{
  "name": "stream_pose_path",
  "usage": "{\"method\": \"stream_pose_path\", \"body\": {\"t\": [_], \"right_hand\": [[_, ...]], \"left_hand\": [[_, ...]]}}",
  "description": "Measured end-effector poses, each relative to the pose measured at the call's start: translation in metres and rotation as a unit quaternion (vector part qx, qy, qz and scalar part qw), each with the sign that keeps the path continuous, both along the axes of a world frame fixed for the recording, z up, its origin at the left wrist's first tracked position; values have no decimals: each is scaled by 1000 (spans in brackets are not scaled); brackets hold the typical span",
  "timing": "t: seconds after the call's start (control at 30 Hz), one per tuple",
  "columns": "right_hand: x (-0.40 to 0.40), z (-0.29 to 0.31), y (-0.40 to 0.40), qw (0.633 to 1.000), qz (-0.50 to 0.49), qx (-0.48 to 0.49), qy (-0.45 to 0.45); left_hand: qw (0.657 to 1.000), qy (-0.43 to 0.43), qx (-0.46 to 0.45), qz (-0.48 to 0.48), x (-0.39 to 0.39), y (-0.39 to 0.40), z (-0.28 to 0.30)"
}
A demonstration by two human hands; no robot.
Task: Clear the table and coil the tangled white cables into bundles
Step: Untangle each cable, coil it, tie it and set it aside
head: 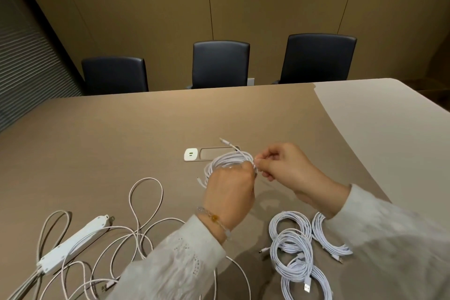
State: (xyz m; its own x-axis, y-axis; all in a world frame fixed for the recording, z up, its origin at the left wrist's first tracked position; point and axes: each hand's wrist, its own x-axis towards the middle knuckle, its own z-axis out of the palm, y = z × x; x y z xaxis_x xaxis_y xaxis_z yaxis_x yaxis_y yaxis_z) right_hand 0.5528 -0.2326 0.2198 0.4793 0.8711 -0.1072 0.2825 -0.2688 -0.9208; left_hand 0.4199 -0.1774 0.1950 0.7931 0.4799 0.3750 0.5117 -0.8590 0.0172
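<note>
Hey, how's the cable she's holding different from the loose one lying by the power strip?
The held cable is wound into a tight ring; the loose cable sprawls in wide, crossing loops. The held cable is up off the table, gripped by the left hand and pinched by the right hand; the loose cable lies flat, untouched. Both are white.
</note>
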Motion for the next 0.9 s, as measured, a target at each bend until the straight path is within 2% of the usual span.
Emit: {"method": "stream_pose_path", "body": {"t": [0.03, 0.07, 0.13, 0.17, 0.23, 0.33, 0.5, 0.63, 0.7, 0.8, 0.9], "right_hand": [[-3, -2, 1, 992, -23, 10, 121], [-6, -3, 1, 978, -38, 25, 205], [-11, -8, -2, 962, -55, 61, 260], [-12, -10, -4, 964, -58, 88, 244], [-11, -14, -9, 975, -61, 148, 156], [-9, -18, -13, 982, -34, 184, 20], [-9, -24, -19, 978, 18, 207, -18], [-2, -31, -21, 982, 90, 162, -31], [-2, -34, -21, 983, 117, 143, 21], [-1, -40, -20, 977, 144, 103, 117], [2, -53, -19, 963, 178, 49, 198]], "left_hand": [[1000, 0, 20, 9, 2, 2, -2], [1000, -8, 25, 14, 2, 5, -4], [999, -48, -4, 2, -2, 10, -7], [996, -82, -38, -8, -5, 11, -8], [981, -147, -123, -19, -10, 10, -10], [967, -157, -195, -36, -13, 10, -9], [950, -161, -262, -59, -18, 10, -4], [923, -131, -358, -48, -22, 13, -5], [865, -156, -474, -44, -22, 15, -7], [729, -191, -657, -28, -23, 18, -11], [619, -212, -756, 13, -24, 26, -20]]}}
